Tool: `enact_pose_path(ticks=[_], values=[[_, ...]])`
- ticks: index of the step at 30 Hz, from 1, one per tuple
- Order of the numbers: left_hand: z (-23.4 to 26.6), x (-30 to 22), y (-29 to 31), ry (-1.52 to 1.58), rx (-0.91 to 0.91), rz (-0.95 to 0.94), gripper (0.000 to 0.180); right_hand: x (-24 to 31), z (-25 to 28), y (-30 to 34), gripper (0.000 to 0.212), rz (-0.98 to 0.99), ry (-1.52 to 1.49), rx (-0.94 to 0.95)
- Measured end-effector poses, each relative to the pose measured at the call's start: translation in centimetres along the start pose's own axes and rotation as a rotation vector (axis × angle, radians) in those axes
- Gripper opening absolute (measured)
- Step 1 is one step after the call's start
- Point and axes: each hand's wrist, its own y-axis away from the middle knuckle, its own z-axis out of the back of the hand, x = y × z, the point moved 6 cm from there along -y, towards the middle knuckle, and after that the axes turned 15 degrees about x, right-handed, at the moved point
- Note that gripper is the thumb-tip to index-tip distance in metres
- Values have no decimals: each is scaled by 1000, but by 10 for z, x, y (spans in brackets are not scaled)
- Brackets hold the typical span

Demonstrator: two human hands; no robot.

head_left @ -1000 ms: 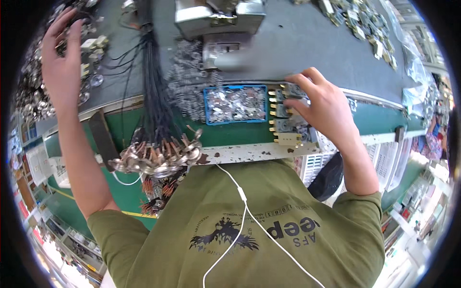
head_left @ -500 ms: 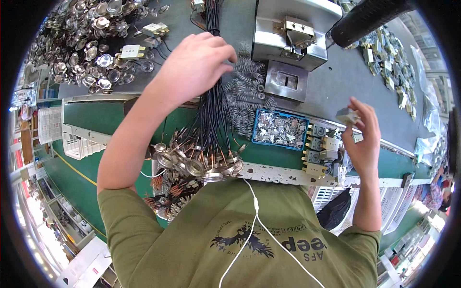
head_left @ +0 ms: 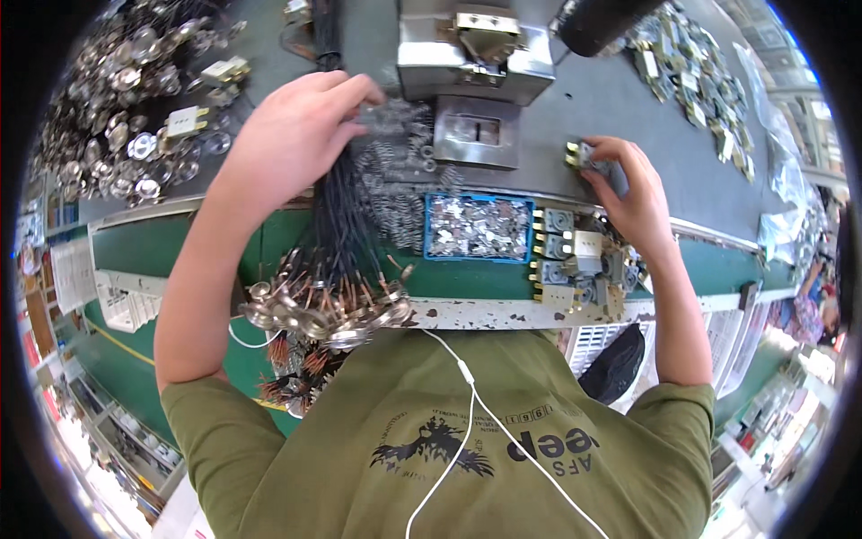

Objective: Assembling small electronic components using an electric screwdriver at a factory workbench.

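Note:
My right hand (head_left: 633,189) pinches a small grey switch block (head_left: 588,155) with brass terminals between thumb and fingers, above the grey worktop. The terminals point left. My left hand (head_left: 301,130) hovers over a tied bundle of black wires (head_left: 339,211), beside a pile of small coil springs (head_left: 395,144). Its fingers are bent and a little blurred, thumb and forefinger apart, with nothing visible between them. Between the hands lies a steel block with a slot (head_left: 478,135), in front of a larger metal fixture (head_left: 476,67).
A blue tray (head_left: 478,259) of small metal pieces sits near the front edge, with several switch blocks (head_left: 557,247) right of it. Round metal caps (head_left: 135,117) heap up at far left. More switch parts (head_left: 691,85) lie far right. A black tube (head_left: 602,22) juts in above.
The whole view has shifted, so the bench appears further left. My right hand has carried the switch block farther over the worktop and turned it. My left hand stays by the springs.

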Motion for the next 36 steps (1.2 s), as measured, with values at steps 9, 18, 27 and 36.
enact_pose_path(ticks=[9, 18, 27, 36], values=[[1, 3, -3, 234, 91, 64, 21, 59, 24, -9, 43, 193, -100, -158], [8, -2, -1, 312, 56, 1, 20, 84, -26, -69, 29, 308, 20, -28], [33, 14, 16, 267, -60, 82, 25, 113, -17, -62, 33, 390, 324, -172], [-1, -20, 47, 320, 664, 58, 29, 156, -98, -73, 25, -11, -434, 629]])
